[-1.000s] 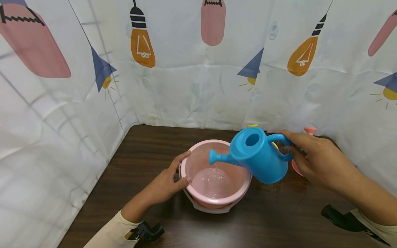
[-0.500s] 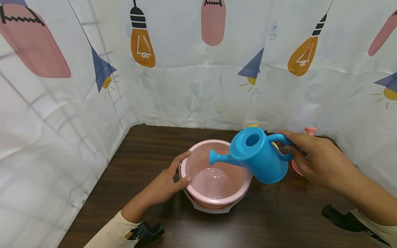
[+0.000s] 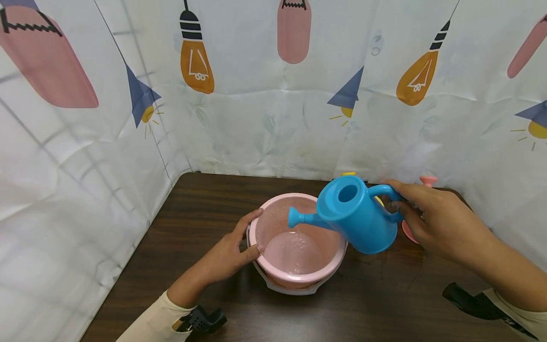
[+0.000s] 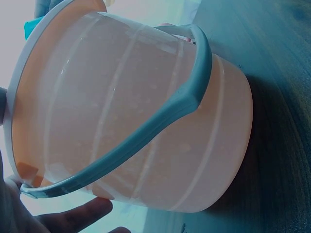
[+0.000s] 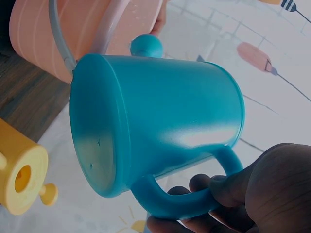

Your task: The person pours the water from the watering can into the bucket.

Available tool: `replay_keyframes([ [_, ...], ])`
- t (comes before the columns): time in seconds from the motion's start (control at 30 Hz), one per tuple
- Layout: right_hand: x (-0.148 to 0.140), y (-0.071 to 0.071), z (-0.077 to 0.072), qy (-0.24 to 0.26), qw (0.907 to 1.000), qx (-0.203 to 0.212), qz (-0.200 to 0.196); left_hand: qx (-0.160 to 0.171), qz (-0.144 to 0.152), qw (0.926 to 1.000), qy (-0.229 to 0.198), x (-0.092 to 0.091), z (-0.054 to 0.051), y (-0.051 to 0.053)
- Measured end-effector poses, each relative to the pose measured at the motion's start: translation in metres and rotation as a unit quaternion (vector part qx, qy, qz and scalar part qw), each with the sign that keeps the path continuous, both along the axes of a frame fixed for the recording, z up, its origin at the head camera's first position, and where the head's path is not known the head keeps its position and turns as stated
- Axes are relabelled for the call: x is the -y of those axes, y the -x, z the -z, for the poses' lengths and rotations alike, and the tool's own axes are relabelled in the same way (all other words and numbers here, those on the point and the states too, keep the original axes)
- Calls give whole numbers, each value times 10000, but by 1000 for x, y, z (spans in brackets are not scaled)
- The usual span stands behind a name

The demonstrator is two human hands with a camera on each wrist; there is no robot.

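My right hand grips the handle of a blue toy watering can, its fingers curled round the handle in the right wrist view. The can is tilted left, its spout over the mouth of a pink bucket. A faint stream falls from the spout into shallow, rippling water in the bucket. With thumb and finger, my left hand holds the bucket's left rim. A grey bucket handle hangs down along the bucket's side in the left wrist view.
Behind the blue can stands a yellow watering can, mostly hidden in the head view. A pink spouted item is partly covered by my right hand. Wet marks show on the dark wooden table. A printed white cloth hangs behind.
Both hands, the watering can and the bucket stay in place. Only the ripples and glints on the water shift.
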State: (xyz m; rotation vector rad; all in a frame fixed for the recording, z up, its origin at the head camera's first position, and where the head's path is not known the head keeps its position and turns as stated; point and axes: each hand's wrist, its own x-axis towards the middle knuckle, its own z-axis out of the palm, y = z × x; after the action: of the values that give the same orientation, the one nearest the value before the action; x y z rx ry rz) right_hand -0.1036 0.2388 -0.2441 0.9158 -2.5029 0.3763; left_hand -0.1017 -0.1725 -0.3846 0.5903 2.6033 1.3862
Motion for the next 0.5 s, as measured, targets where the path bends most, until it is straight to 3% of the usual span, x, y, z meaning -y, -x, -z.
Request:
replay_keyframes([
  [0.5,0,0,0,-26,10000,22,-30,41,11,10000,-30,0,0,0],
])
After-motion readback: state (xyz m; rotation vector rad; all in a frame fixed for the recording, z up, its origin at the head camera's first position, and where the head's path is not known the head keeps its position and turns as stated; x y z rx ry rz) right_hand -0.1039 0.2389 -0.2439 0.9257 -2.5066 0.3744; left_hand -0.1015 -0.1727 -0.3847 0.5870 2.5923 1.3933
